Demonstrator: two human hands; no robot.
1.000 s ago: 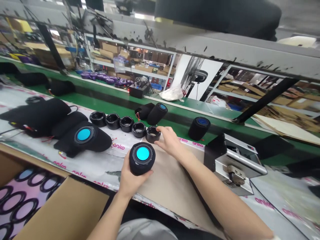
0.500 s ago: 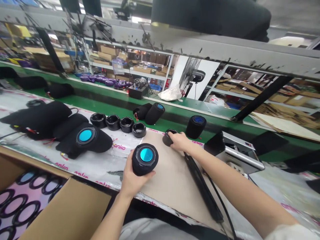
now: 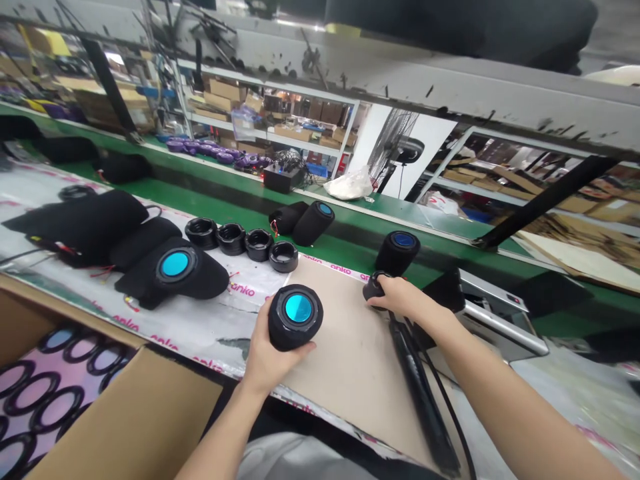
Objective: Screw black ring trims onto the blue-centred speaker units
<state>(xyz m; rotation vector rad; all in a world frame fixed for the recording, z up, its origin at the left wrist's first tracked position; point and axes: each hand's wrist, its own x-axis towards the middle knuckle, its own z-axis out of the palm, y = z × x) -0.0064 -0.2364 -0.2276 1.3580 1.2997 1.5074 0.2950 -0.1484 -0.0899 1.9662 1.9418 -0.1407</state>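
Note:
My left hand (image 3: 273,353) is wrapped round a black cylindrical speaker (image 3: 280,330), whose shiny blue round end faces up at me. Farther right, my right hand (image 3: 400,297) grips a black plastic ring (image 3: 371,288) at the far right corner of the beige board (image 3: 335,340). A black electric screwdriver (image 3: 423,393) with a cable lies just below that hand. Left of the board, several black rings (image 3: 283,257) stand in a row. Behind my right hand is another black speaker (image 3: 397,252) with a dark blue top.
Black fabric sleeves with loose wires and a blue-ended speaker (image 3: 175,267) lie at left. An open carton (image 3: 125,420) of ring-shaped parts is at lower left. A silver-and-black device (image 3: 495,313) sits at right. Two black cylinders (image 3: 313,223) rest on the green conveyor (image 3: 225,207).
My right hand has moved right across the board, taking the black ring with it. My left hand still holds the speaker in nearly the same place. The view has shifted slightly.

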